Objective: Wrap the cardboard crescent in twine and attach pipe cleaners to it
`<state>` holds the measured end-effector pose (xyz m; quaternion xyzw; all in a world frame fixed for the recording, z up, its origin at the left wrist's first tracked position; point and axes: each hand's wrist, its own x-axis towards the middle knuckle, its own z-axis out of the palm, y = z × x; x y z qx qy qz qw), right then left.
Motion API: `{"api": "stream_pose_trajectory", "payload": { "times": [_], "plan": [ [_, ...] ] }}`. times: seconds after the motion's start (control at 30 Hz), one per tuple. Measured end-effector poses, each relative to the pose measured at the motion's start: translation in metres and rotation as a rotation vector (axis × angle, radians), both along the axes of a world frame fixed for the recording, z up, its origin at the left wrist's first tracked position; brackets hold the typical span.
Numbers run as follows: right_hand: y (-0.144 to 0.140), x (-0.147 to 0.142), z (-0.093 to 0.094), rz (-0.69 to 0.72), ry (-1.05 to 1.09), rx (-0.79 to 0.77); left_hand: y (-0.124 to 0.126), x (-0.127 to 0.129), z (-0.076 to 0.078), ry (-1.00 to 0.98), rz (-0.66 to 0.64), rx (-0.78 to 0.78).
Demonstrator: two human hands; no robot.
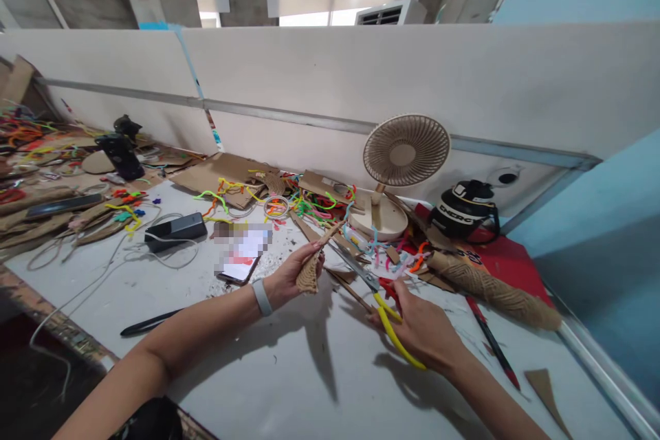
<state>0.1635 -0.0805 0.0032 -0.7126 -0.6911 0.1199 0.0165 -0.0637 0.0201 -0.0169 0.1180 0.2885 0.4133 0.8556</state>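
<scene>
My left hand [291, 276], with a grey band at its wrist, is closed on a small cardboard piece [308, 276] covered with coiled brown twine, whose narrow end points up and to the right. To the right, my right hand [423, 330] grips a pair of scissors [392, 338] with yellow and red handles. The scissors' metal blades point up and left, towards the cardboard piece. Whether the blades touch it, I cannot tell. Below the blades, a thin brown strip [355, 294] reaches towards my right hand.
A desk fan [407, 151] stands at the back among pipe cleaners [314, 203] and cardboard scraps [227, 172]. A twine roll [495, 292] and a red-and-black pen [493, 344] lie right. A phone [245, 254], a black power bank [175, 232] and a white cable [93, 289] lie left.
</scene>
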Motion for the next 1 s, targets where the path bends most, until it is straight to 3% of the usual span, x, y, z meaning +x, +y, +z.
{"api": "stream_pose_trajectory", "payload": {
  "times": [0.37, 0.63, 0.83, 1.0],
  "plan": [
    [0.001, 0.006, -0.009, 0.043, -0.158, 0.254, -0.003, 0.0, 0.001, -0.026, -0.018, 0.011],
    [0.002, 0.009, -0.012, 0.084, -0.274, 0.339, -0.005, 0.0, -0.001, -0.006, -0.035, 0.014],
    [0.005, 0.016, -0.029, 0.183, -0.382, 0.607, -0.009, 0.001, 0.001, 0.072, -0.041, 0.08],
    [0.004, 0.017, -0.028, 0.225, -0.46, 0.743, -0.013, 0.002, 0.002, 0.112, -0.059, 0.139]
  ]
}}
